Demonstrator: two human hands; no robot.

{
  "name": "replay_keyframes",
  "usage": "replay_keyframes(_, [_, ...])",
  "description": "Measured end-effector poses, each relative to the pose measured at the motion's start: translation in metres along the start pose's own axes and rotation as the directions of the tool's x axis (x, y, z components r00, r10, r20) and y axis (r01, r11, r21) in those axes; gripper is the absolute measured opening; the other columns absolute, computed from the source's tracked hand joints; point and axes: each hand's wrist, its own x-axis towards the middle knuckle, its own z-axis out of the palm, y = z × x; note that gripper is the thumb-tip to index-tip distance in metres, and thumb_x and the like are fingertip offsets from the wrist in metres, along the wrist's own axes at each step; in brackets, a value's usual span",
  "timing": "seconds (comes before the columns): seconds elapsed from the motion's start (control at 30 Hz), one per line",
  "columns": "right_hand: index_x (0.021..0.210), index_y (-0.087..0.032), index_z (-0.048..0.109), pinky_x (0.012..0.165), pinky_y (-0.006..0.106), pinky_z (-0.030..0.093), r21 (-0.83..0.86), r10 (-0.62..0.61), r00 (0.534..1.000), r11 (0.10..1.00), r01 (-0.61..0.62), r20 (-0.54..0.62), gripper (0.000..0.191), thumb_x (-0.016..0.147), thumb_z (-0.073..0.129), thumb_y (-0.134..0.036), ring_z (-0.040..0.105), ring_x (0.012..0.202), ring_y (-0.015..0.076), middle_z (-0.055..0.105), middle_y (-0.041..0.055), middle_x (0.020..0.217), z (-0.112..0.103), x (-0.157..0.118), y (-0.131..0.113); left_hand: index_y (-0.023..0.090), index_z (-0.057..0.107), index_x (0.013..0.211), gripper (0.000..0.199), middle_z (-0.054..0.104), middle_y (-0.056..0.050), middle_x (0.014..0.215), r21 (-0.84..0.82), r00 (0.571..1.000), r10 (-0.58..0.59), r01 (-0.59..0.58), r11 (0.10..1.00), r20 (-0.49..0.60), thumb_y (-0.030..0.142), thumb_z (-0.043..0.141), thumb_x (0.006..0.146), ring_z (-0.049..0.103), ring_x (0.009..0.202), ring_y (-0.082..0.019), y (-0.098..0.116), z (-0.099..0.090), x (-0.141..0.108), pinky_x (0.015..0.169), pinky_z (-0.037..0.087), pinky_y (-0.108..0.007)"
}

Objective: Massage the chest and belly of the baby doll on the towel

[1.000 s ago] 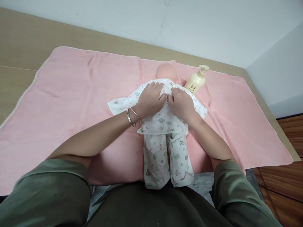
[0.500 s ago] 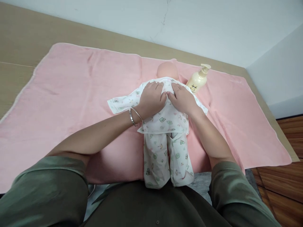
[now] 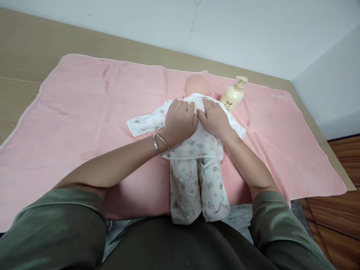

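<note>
A baby doll (image 3: 197, 85) lies face down on a pink blanket (image 3: 112, 97), its bald head away from me. It wears a white printed top (image 3: 197, 144) and matching trousers (image 3: 185, 191). My left hand (image 3: 180, 120), with a silver bangle at the wrist, rests on the left of the doll's upper back, fingers bent a little and somewhat apart. On the right of the back lies my right hand (image 3: 214, 118), its thumb close to the left thumb and its fingers on the cloth. Neither hand holds anything.
A cream pump bottle (image 3: 233, 96) lies tilted on the blanket, right of the doll's head. The wooden tabletop (image 3: 28, 41) shows around the blanket, against a white wall (image 3: 135, 22). Brown wood panels (image 3: 337, 213) are at the lower right.
The fingers of my left hand look more bent and slightly more spread on the doll's back. My right hand stays in nearly the same place. The whole view has shifted slightly.
</note>
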Motion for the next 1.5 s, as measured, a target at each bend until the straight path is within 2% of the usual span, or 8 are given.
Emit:
replay_keyframes(0.2, [0.106, -0.011, 0.064, 0.105, 0.038, 0.046, -0.101, 0.042, 0.998, 0.994, -0.046, -0.042, 0.034, 0.100, 0.032, -0.022, 0.060, 0.122, 0.0283, 0.070, 0.0170, 0.112, -0.006, -0.023, -0.023, 0.012, 0.057, 0.124, 0.042, 0.063, -0.019, 0.116, -0.124, 0.997, -0.004, 0.014, 0.992, 0.083, 0.031, 0.039, 0.092, 0.055, 0.113, -0.036, -0.013, 0.001, 0.009, 0.105, 0.039, -0.058])
replay_keyframes(0.33, [0.099, -0.014, 0.065, 0.099, 0.040, 0.050, -0.105, 0.061, 0.996, 0.992, -0.068, -0.066, 0.034, 0.100, 0.032, -0.024, 0.061, 0.119, 0.0293, 0.072, 0.0167, 0.109, -0.004, -0.028, -0.023, 0.012, 0.056, 0.124, 0.043, 0.063, -0.017, 0.119, -0.170, 0.995, -0.001, 0.018, 0.985, 0.103, 0.031, 0.040, 0.090, 0.055, 0.113, -0.034, -0.019, 0.003, 0.014, 0.101, 0.044, -0.051])
replay_keyframes(0.6, [0.140, -0.001, 0.048, 0.120, 0.046, 0.032, -0.004, 0.092, 0.996, 0.996, -0.092, 0.006, 0.052, 0.102, 0.032, -0.033, 0.038, 0.146, 0.0311, 0.049, 0.0209, 0.150, 0.003, -0.005, -0.004, 0.006, 0.060, 0.117, 0.044, 0.062, -0.024, 0.104, -0.003, 0.995, 0.011, -0.011, 1.000, 0.102, 0.027, 0.026, 0.098, 0.056, 0.100, -0.037, 0.003, -0.010, 0.003, 0.087, 0.046, -0.053])
replay_keyframes(0.73, [0.134, 0.000, 0.053, 0.120, 0.045, 0.032, -0.036, 0.102, 0.995, 0.994, -0.102, -0.011, 0.049, 0.103, 0.033, -0.032, 0.041, 0.144, 0.0322, 0.049, 0.0241, 0.149, 0.001, -0.006, -0.006, 0.009, 0.060, 0.121, 0.041, 0.065, -0.021, 0.109, -0.019, 0.995, 0.001, 0.000, 1.000, 0.095, 0.028, 0.033, 0.096, 0.058, 0.105, -0.036, -0.005, -0.006, 0.006, 0.090, 0.047, -0.052])
replay_keyframes(0.93, [0.114, -0.003, 0.063, 0.110, 0.044, 0.043, -0.147, 0.025, 0.999, 0.989, -0.030, -0.031, 0.037, 0.100, 0.038, -0.026, 0.057, 0.128, 0.0334, 0.066, 0.0239, 0.125, -0.008, -0.025, -0.022, 0.006, 0.054, 0.132, 0.051, 0.059, -0.019, 0.135, -0.160, 0.985, -0.010, 0.039, 0.986, 0.174, 0.036, 0.037, 0.095, 0.053, 0.127, -0.033, -0.026, 0.003, 0.019, 0.109, 0.041, -0.050])
replay_keyframes(1.13, [0.115, -0.011, 0.061, 0.104, 0.047, 0.048, -0.020, 0.055, 0.998, 0.998, -0.055, -0.039, 0.035, 0.101, 0.037, -0.032, 0.057, 0.128, 0.0318, 0.066, 0.0195, 0.129, -0.006, -0.016, -0.010, 0.006, 0.049, 0.138, 0.051, 0.055, -0.023, 0.141, -0.142, 0.993, -0.041, 0.056, 0.988, 0.110, 0.034, 0.035, 0.097, 0.048, 0.134, -0.036, -0.013, 0.005, 0.007, 0.112, 0.036, -0.056])
replay_keyframes(1.3, [0.135, -0.002, 0.050, 0.114, 0.049, 0.038, 0.003, 0.050, 0.999, 0.999, -0.050, -0.016, 0.049, 0.100, 0.037, -0.034, 0.047, 0.139, 0.0337, 0.054, 0.0235, 0.144, 0.001, 0.001, 0.005, -0.002, 0.048, 0.137, 0.052, 0.051, -0.028, 0.142, -0.108, 0.995, -0.011, 0.022, 0.994, 0.103, 0.027, 0.031, 0.097, 0.044, 0.138, -0.038, 0.006, -0.007, -0.003, 0.114, 0.035, -0.056])
replay_keyframes(1.5, [0.118, -0.003, 0.058, 0.106, 0.046, 0.044, -0.081, 0.020, 0.997, 0.996, -0.026, -0.076, 0.040, 0.100, 0.032, -0.028, 0.057, 0.125, 0.0334, 0.065, 0.0246, 0.124, 0.000, -0.017, -0.015, 0.004, 0.054, 0.133, 0.050, 0.060, -0.020, 0.135, -0.160, 0.982, -0.010, 0.041, 0.986, 0.189, 0.025, 0.033, 0.093, 0.053, 0.130, -0.032, -0.014, -0.004, 0.014, 0.112, 0.041, -0.050])
